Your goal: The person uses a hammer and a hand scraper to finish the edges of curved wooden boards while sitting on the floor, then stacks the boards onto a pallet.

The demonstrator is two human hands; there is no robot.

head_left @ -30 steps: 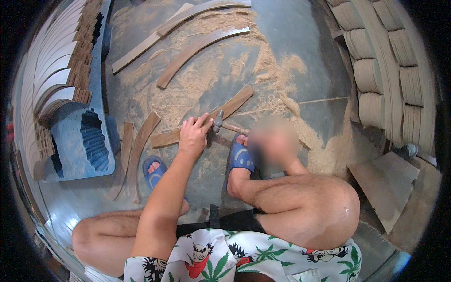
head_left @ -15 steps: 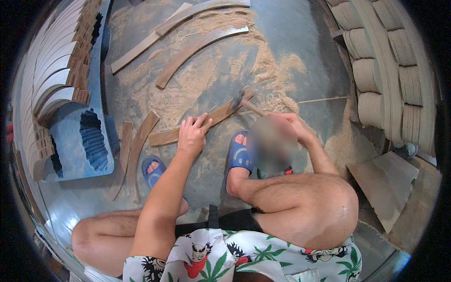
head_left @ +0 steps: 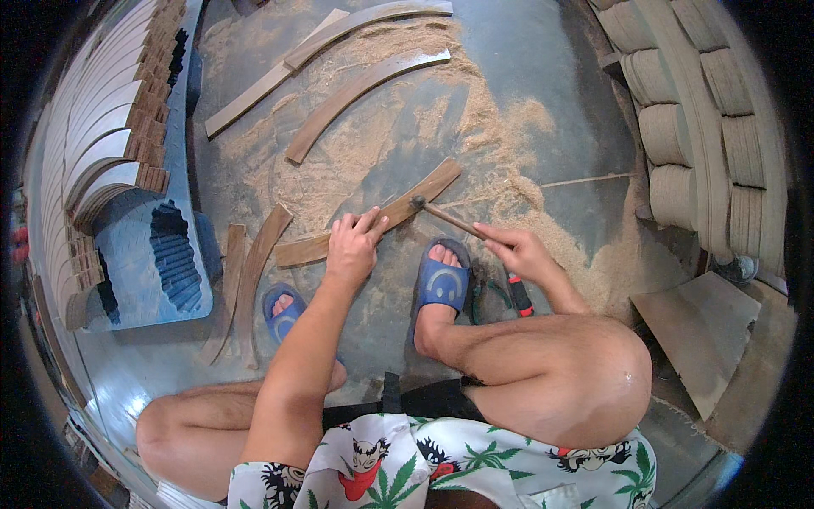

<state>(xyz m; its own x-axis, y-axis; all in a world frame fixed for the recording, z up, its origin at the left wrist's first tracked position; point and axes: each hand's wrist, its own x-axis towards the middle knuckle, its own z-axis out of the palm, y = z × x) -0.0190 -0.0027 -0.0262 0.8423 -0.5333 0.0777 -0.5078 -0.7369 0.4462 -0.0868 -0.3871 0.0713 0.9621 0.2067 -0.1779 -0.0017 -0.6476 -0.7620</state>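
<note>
A curved wooden strip (head_left: 309,250) lies on the dusty floor in front of me, slanting up to the right. My left hand (head_left: 352,250) grips it near its middle, fingers bent over it; anything small between the fingertips is too fine to make out. My right hand (head_left: 521,253) is closed round the end of a wooden hammer handle (head_left: 454,220). The dark hammer head (head_left: 418,203) is over the strip, just right of my left fingertips; whether it touches the wood I cannot tell.
More curved strips (head_left: 365,97) lie beyond, and two (head_left: 259,271) are at the left. Stacked curved pieces (head_left: 110,170) stand by a blue plastic container (head_left: 182,297). Further stacks (head_left: 670,136) line the right. Between my sandal (head_left: 443,280) and right arm lies a red-and-black-handled tool (head_left: 519,295). Sawdust (head_left: 517,127) covers patches.
The hammer head has moved left and slightly nearer, toward my left fingertips. My right hand has come a little lower. The left hand keeps its place on the strip.
</note>
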